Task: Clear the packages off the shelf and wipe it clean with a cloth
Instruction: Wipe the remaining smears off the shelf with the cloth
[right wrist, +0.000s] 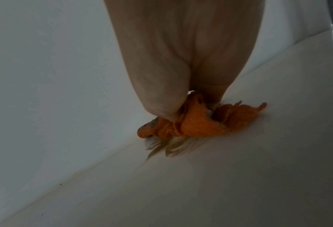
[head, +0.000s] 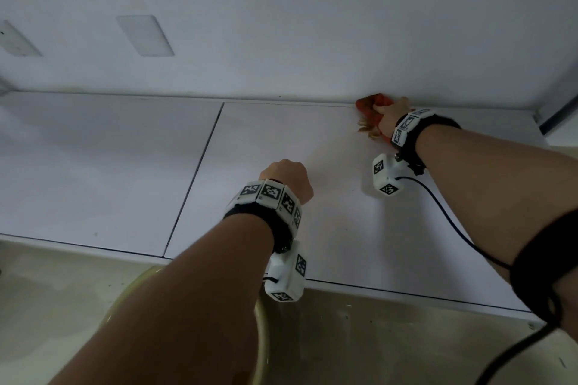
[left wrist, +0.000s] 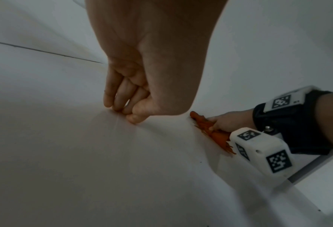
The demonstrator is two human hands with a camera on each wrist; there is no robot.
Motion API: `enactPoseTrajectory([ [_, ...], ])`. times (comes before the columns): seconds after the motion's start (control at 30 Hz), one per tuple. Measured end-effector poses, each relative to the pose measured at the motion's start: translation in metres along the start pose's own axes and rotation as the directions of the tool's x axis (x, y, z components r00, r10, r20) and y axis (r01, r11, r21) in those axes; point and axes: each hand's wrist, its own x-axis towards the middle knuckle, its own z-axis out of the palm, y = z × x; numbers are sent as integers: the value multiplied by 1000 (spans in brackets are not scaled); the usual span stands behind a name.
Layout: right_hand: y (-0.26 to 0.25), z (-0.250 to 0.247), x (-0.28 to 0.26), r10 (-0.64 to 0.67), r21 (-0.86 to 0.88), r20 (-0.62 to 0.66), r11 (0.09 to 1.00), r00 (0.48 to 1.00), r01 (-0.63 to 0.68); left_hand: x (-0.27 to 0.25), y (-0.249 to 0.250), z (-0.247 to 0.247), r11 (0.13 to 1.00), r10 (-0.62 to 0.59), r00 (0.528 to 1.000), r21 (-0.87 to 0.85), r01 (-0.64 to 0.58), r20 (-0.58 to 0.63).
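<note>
I read all three views as dim and flat, the white shelf [head: 281, 141] and back wall [head: 281, 25] rendered grey-violet with only soft shadows under the forearms and no glare. Wide-angle distortion bends the shelf edges in the head view and stretches the left hand [left wrist: 142, 61] huge in its wrist view. The right wrist view is darkest and softest, with the orange cloth [right wrist: 196, 122] blurred and a smeared streak just below it.
</note>
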Motion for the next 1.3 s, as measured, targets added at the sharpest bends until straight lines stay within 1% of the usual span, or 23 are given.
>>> enactPoseTrajectory([
  [0.03,-1,1,2,61,165,-6,985,998,-59,0,1,0,1000,2,1000,-4,-2,1],
  [0.07,-1,4,5,108,279,-22,955,994,-97,0,1,0,1000,4,1000,-9,-4,3],
  [0.1,-4,4,3,139,274,-3,953,990,-133,0,1,0,1000,6,1000,-12,-6,3],
  [0.13,-4,6,9,137,309,3,942,991,-131,0,2,0,1000,5,1000,-13,-5,2],
  [0.17,-2,10,14,168,354,-4,922,986,-156,-1,1,-1,1000,5,1000,-12,-5,1],
  [0.23,-5,9,5,188,387,2,905,982,-174,-1,2,-1,1000,5,1000,-8,-5,3],
  [0.27,-4,11,3,190,369,-14,913,982,-172,-1,2,-1,1000,3,1000,-8,-3,2],
  [0.3,-2,12,3,188,329,0,928,982,-178,-1,3,-1,1000,0,1000,-10,0,-2],
  [0.37,-1,11,0,196,327,25,925,980,-193,-2,4,-2,1000,-5,1000,-19,5,-5],
  [0.4,-1,13,0,168,308,19,937,986,-166,-2,5,-3,1000,-8,1000,-25,8,-2],
  [0.43,-2,11,-6,184,288,20,940,983,-181,-3,5,-3,999,-12,1000,-31,12,0],
  [0.5,-8,12,-14,137,159,6,978,991,-137,-5,4,-2,999,-20,1000,-50,20,2],
  [0.53,-7,14,-16,96,61,17,993,995,-97,-7,4,-2,998,-22,1000,-57,22,2],
  [0.57,-9,17,-19,69,-48,51,997,996,-66,-8,3,-1,998,-25,1000,-64,25,3],
  [0.6,-12,19,-23,34,-111,66,994,997,-26,-8,2,1,997,-28,1000,-72,28,3],
  [0.63,-16,20,-27,38,-148,86,989,996,-25,-9,2,2,996,-32,999,-80,32,2],
  [0.67,-19,22,-27,36,-168,101,986,994,-19,-9,1,3,996,-36,999,-87,36,1],
  [0.73,-30,23,-27,22,-215,81,977,996,-4,-10,-1,4,995,-39,999,-96,39,1],
  [0.9,-41,27,-21,77,-281,28,957,997,-66,-8,-1,6,994,-41,999,-98,40,-14],
  [0.97,-43,30,-21,98,-307,34,948,995,-83,-7,0,5,995,-49,999,-91,48,-16],
  [1.03,-45,30,-21,78,-310,86,950,993,-47,-5,2,5,995,-54,998,-80,52,-21],
  [1.13,-45,24,-20,64,-397,202,917,977,22,-4,4,4,997,-46,999,-65,44,-29],
  [1.3,-39,19,-29,-46,-456,271,873,962,170,-2,8,2,999,-41,998,-32,40,-45],
])
